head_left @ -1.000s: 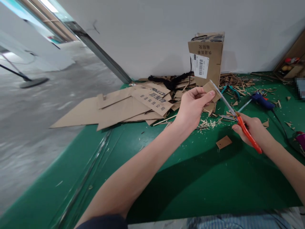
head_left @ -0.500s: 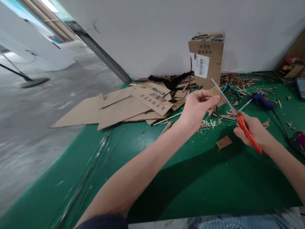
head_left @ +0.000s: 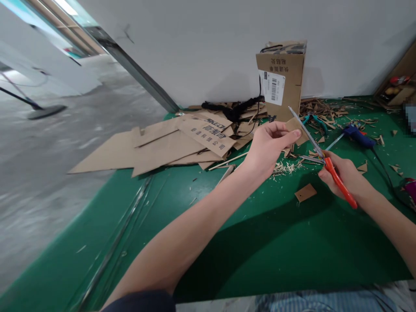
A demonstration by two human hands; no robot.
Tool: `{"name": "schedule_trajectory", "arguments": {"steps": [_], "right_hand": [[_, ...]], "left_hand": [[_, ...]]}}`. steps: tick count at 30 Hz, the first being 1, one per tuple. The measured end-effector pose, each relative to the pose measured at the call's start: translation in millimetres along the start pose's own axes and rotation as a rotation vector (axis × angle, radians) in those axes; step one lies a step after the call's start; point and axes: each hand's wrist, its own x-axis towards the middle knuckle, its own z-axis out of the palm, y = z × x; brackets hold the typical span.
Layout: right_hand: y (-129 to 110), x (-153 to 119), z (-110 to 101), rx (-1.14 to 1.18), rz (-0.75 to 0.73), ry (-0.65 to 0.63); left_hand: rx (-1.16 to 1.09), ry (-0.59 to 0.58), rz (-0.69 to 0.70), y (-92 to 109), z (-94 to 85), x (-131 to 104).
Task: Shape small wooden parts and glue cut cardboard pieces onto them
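My left hand (head_left: 269, 145) pinches a small piece of brown cardboard (head_left: 303, 138) between thumb and fingers, above the green table (head_left: 247, 264). Orange-handled scissors (head_left: 339, 182) are gripped in my right hand (head_left: 346, 173), their blades spread apart. The upper blade lies along the edge of the held cardboard; I cannot tell whether it cuts in. Below the hands, a small cardboard rectangle (head_left: 305, 193) with a dark hole lies flat on the table.
Large cardboard sheets (head_left: 172, 149) are piled at the left. A cardboard box (head_left: 282, 82) stands by the wall. Behind my right hand are teal-handled pliers (head_left: 320, 123), a blue glue gun (head_left: 359, 136) with a cord, cardboard scraps (head_left: 321, 108) and small pale slivers (head_left: 287, 169).
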Motion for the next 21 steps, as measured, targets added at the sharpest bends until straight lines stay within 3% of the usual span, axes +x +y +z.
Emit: {"name": "schedule_trajectory", "arguments": {"steps": [21], "right_hand": [[-4.4, -0.9, 2.1, -0.114, -0.016, 0.09]], "left_hand": [[-0.109, -0.007, -0.02, -0.2, 1.7, 0.1]]}}
